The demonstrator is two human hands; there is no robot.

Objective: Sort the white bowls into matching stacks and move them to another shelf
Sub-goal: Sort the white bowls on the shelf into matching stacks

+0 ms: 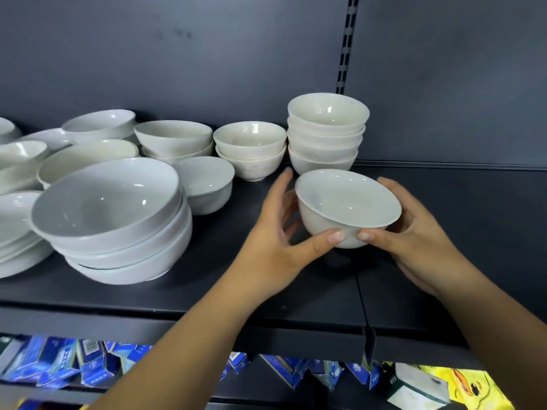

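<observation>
A small white bowl [347,204] is held tilted just above the dark shelf [444,232]. My left hand [275,232] grips its left side, thumb under the base. My right hand [414,232] grips its right side, thumb meeting the left thumb at the front. Right behind it stands a stack of several small bowls [327,134]. To the left are a pair of stacked small bowls [251,152], another pair [174,140], and a single small bowl [207,184]. A stack of three large bowls [115,220] stands at the front left.
More white bowls and plates [17,202] crowd the far left of the shelf. A slotted upright [346,42] runs up the grey back panel. The lower shelf holds blue boxes [74,365] and a yellow packet [470,383].
</observation>
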